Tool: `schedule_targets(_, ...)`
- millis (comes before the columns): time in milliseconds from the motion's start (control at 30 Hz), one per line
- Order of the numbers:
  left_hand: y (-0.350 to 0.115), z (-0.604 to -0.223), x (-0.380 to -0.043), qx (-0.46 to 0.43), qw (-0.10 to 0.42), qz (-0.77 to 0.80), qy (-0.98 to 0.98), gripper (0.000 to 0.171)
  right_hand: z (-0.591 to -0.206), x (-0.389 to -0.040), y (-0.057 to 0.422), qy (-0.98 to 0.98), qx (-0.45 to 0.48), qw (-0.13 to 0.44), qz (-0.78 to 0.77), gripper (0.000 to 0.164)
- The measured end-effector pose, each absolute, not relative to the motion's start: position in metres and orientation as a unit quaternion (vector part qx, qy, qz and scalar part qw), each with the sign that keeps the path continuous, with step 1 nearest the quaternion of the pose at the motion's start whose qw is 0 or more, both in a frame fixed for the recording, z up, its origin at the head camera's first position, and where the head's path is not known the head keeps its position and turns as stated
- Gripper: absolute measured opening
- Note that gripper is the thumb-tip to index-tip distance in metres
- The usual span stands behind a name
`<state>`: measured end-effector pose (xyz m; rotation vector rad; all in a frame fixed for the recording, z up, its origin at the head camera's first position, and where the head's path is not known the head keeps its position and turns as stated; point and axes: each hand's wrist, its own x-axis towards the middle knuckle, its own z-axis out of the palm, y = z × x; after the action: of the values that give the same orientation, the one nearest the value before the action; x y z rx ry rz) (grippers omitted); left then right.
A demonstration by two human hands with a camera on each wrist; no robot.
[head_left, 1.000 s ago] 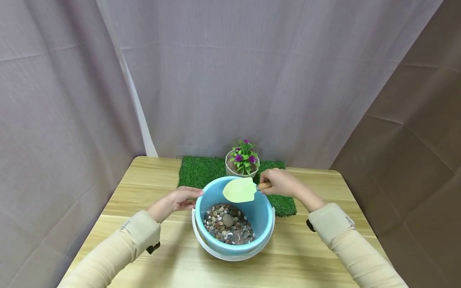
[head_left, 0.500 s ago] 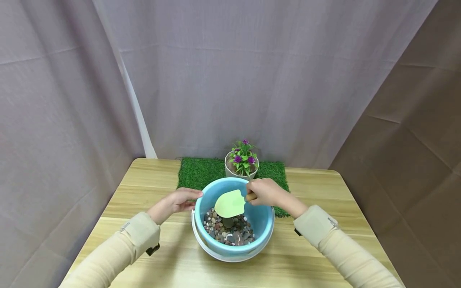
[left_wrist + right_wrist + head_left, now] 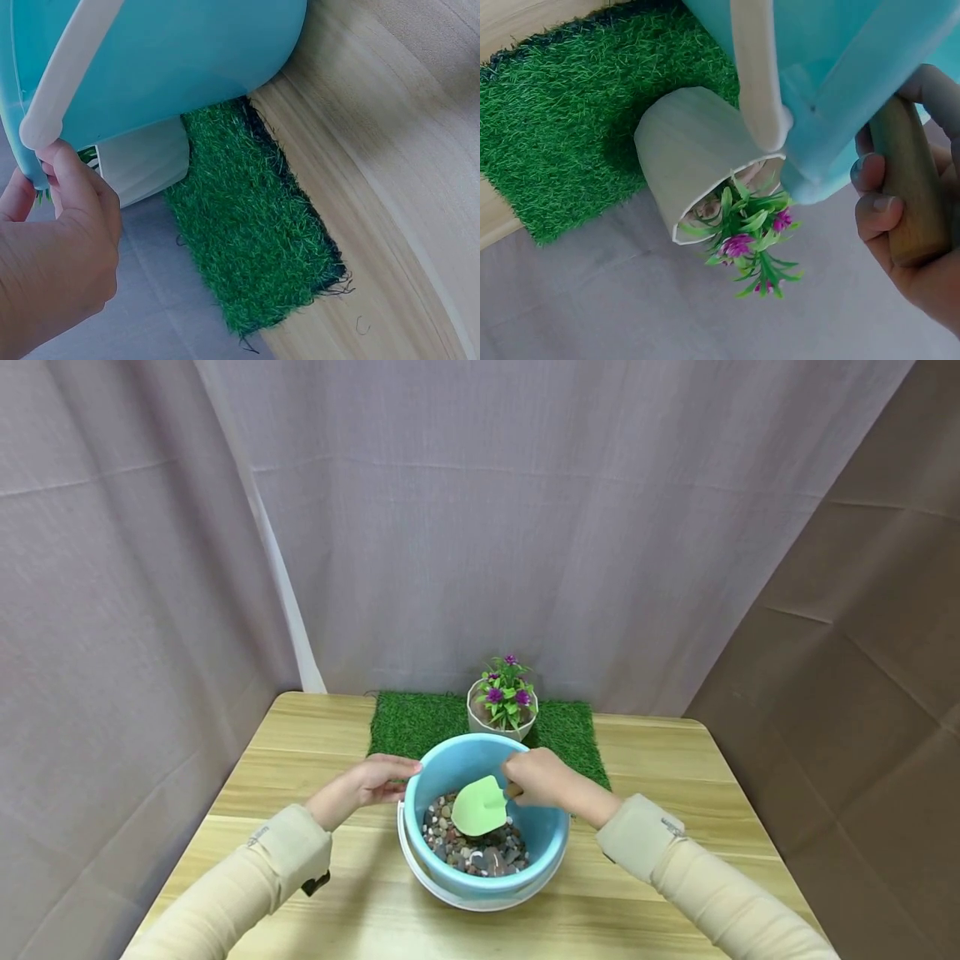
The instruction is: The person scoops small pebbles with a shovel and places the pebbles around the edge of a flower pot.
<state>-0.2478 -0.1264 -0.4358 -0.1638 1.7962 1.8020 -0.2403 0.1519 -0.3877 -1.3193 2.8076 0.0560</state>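
A light blue bucket [image 3: 542, 852] stands on the table with mixed pebbles [image 3: 444, 835] at its bottom. My left hand [image 3: 378, 778] pinches the bucket's left rim between thumb and fingers; the left wrist view shows this beside the white handle's [image 3: 64, 82] pivot. My right hand [image 3: 542, 779] grips the wooden handle [image 3: 907, 187] of a trowel, fingers curled round it. The trowel's pale green blade [image 3: 480, 807] reaches down inside the bucket, low over the pebbles and overlapping them in the head view. A larger dark stone lies partly hidden under the blade.
Behind the bucket a white pot [image 3: 501, 718] with purple flowers [image 3: 495, 696] stands on a green artificial grass mat [image 3: 412, 718]. The wooden table [image 3: 315, 735] reaches back to grey curtains [image 3: 480, 527]. The bucket's white handle hangs down at its near side.
My right hand has moved left and down, taking the trowel from above the bucket's far rim into the bucket, close over the pebbles. My left hand stays at the rim.
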Motion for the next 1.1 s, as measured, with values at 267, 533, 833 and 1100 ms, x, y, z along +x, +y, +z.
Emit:
schedule_targets(267, -0.125, -0.438, -0.247, -0.061, 0.295, 0.68, 0.669, 0.044, -0.395, -0.238, 0.145, 0.907, -0.421, 0.001, 0.032, 0.039)
schedule_targets(533, -0.127, -0.438, -0.248, -0.062, 0.297, 0.678, 0.67, 0.044, -0.408, -0.239, 0.134, 0.905, -0.424, 0.007, 0.024, 0.026)
schedule_targets(833, -0.129, -0.437, -0.247, -0.062, 0.298, 0.68, 0.667, 0.04, -0.419, -0.244, 0.127, 0.907, -0.419, 0.021, -0.031, 0.033)
schedule_targets(1100, -0.127, -0.437, -0.248, -0.067, 0.294, 0.679, 0.669, 0.043, -0.417, -0.247, 0.134, 0.91, -0.411, 0.036, -0.048, 0.023)
